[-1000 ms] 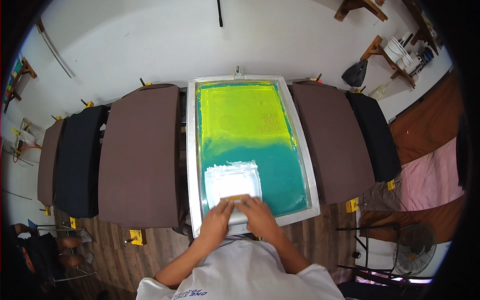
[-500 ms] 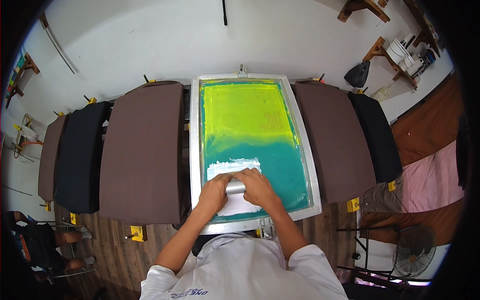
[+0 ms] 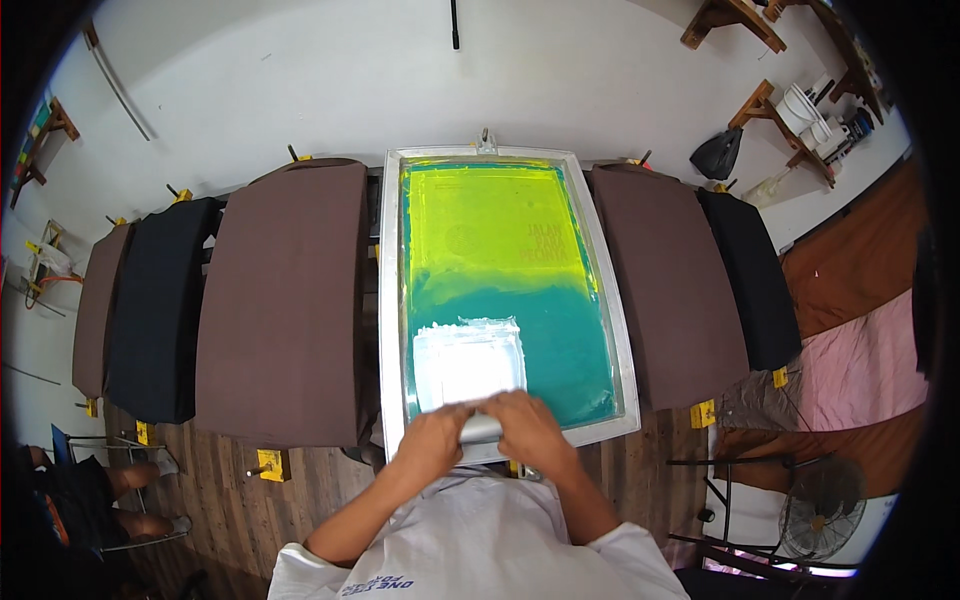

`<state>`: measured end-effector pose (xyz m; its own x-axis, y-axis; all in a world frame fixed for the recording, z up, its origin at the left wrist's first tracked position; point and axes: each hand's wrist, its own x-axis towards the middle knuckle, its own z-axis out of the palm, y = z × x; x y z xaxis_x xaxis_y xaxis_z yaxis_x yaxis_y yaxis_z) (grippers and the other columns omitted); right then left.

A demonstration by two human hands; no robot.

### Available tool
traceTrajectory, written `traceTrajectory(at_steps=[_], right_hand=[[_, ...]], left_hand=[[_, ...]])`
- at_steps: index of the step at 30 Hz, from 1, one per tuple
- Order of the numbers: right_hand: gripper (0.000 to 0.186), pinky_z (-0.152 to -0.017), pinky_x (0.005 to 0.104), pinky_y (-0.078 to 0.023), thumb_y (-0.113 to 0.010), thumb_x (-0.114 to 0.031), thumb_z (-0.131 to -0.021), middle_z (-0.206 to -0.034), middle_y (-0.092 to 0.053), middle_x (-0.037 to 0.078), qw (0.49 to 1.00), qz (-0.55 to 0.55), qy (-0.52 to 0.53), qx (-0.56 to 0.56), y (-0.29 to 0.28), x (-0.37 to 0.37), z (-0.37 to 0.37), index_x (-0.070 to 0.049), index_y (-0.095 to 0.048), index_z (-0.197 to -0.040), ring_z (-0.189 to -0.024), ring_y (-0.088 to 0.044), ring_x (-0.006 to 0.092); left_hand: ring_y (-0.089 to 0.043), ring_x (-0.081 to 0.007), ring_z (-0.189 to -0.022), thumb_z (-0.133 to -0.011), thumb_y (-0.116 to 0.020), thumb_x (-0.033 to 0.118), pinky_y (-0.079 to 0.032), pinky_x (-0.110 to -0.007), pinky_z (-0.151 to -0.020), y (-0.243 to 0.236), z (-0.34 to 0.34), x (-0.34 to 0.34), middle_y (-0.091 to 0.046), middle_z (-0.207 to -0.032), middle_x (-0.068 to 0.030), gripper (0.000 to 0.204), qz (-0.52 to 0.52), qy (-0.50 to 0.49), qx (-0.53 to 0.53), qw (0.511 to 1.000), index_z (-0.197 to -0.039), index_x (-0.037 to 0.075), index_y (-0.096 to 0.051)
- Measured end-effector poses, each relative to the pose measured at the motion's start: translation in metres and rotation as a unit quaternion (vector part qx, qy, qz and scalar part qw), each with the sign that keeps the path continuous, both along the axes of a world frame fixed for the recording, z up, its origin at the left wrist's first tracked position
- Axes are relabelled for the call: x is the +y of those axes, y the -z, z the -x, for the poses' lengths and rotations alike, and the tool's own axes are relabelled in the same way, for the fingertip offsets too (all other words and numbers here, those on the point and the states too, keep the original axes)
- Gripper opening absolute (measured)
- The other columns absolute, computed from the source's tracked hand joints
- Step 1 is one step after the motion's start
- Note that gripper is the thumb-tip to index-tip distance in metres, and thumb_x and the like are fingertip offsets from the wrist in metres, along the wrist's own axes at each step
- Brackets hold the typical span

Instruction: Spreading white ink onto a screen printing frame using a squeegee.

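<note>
A screen printing frame (image 3: 618, 330) with a metal rim lies in front of me, its mesh (image 3: 560, 340) yellow-green at the far part and teal nearer. White ink (image 3: 470, 368) covers a rectangular patch at the near left of the mesh. Both hands grip a silver-grey squeegee (image 3: 481, 429) at the frame's near end. My left hand (image 3: 432, 440) is closed round its left part, my right hand (image 3: 525, 432) round its right part. The squeegee's lower edge is hidden beneath my fingers.
Brown cloth-covered boards (image 3: 285, 300) and black ones (image 3: 755, 280) flank the frame on both sides. Yellow brackets (image 3: 272, 465) stick out at their near ends. A fan (image 3: 822, 508) stands at the lower right. Another person's legs (image 3: 140, 500) show at the lower left.
Both hands have drawn the squeegee toward me, to the near end of the frame. More of the white ink patch is uncovered behind it.
</note>
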<state>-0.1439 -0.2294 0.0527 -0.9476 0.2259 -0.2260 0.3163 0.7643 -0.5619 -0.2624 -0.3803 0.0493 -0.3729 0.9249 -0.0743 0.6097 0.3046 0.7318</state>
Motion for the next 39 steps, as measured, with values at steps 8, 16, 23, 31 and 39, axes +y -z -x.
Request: traceTrajectory(at_steps=[8, 16, 23, 31, 39], right_hand=[[0.030, -0.078, 0.0484, -0.054, -0.066, -0.003, -0.067, -0.092, -0.069, 0.018, 0.999, -0.054, -0.003, 0.008, 0.022, 0.068, 0.093, -0.007, -0.070, -0.096, -0.090, -0.066, 0.0380], [0.033, -0.080, 0.0452, -0.054, -0.065, -0.001, -0.061, -0.086, -0.070, 0.020, 0.998, -0.060, 0.028, 0.004, 0.029, 0.058, 0.096, -0.006, -0.073, -0.093, -0.085, -0.067, 0.0390], [0.031, -0.078, 0.0464, -0.056, -0.067, -0.006, -0.063, -0.090, -0.071, 0.018, 0.997, -0.050, 0.023, -0.048, 0.024, 0.066, 0.105, -0.009, -0.075, -0.093, -0.088, -0.068, 0.0374], [0.029, -0.082, 0.0453, -0.056, -0.070, -0.008, -0.066, -0.096, -0.070, 0.017, 0.997, -0.066, 0.036, -0.019, 0.027, 0.044, 0.076, -0.008, -0.074, -0.095, -0.094, -0.067, 0.0359], [0.038, -0.087, 0.0456, -0.052, -0.067, -0.002, -0.068, -0.104, -0.065, 0.016, 0.995, -0.085, 0.047, -0.005, 0.024, -0.010, 0.005, -0.006, -0.070, -0.106, -0.100, -0.060, 0.0364]], left_hand=[[-0.067, -0.0400, -0.087, -0.066, -0.063, -0.009, -0.054, -0.043, -0.085, 0.013, 0.079, 0.073, -0.069, -0.093, -0.0246, 0.044, 0.074, -0.042, 0.047, 0.995, -0.108, 0.003, -0.071], [-0.068, -0.0399, -0.087, -0.064, -0.063, -0.012, -0.055, -0.043, -0.084, 0.030, 0.072, 0.064, -0.069, -0.092, -0.0238, 0.046, 0.033, -0.070, 0.082, 0.994, -0.106, 0.004, -0.072], [-0.068, -0.0395, -0.088, -0.067, -0.058, -0.012, -0.054, -0.043, -0.083, 0.019, 0.077, 0.071, -0.069, -0.093, -0.0233, 0.045, 0.090, -0.081, 0.077, 0.990, -0.107, 0.006, -0.072], [-0.067, -0.0407, -0.086, -0.067, -0.058, -0.011, -0.055, -0.043, -0.082, 0.031, 0.055, 0.056, -0.069, -0.092, -0.0240, 0.049, 0.049, -0.073, 0.107, 0.990, -0.109, 0.008, -0.072], [-0.068, -0.0414, -0.085, -0.070, -0.062, -0.009, -0.055, -0.048, -0.081, 0.025, -0.015, 0.008, -0.069, -0.088, -0.0260, 0.043, 0.067, -0.083, 0.081, 0.991, -0.109, 0.006, -0.071]])
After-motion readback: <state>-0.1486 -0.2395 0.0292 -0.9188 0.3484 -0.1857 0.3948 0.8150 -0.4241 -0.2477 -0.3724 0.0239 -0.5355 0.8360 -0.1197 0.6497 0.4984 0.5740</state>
